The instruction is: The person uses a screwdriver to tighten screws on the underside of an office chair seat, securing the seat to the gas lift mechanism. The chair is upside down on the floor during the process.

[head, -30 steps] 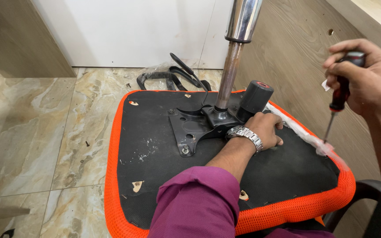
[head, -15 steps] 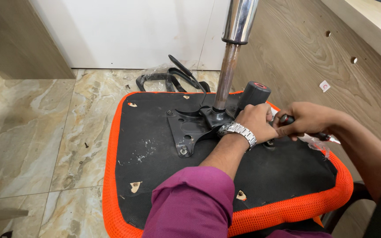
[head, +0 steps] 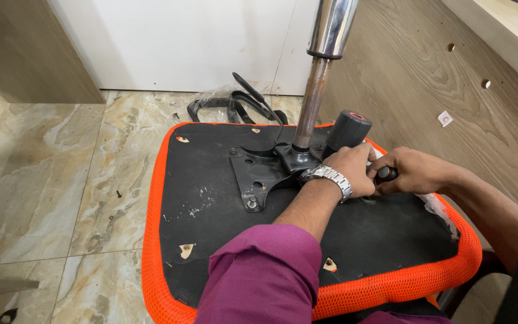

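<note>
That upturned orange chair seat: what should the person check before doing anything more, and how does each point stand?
1. Seat lies underside up, flat: ok.
2. Left hand braces beside the black metal plate: ok.
3. Right hand grips the screwdriver handle: ok.
4. Screwdriver tip seated in a screw: cannot tell, the hands hide it.
5. Screw at the plate's near corner in place: ok.
6. Floor free of loose bits: not ok, a small screw lies there.

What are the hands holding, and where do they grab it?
The right hand grips a screwdriver by its dark handle. The left hand rests beside it; whether it holds anything is unclear.
</note>
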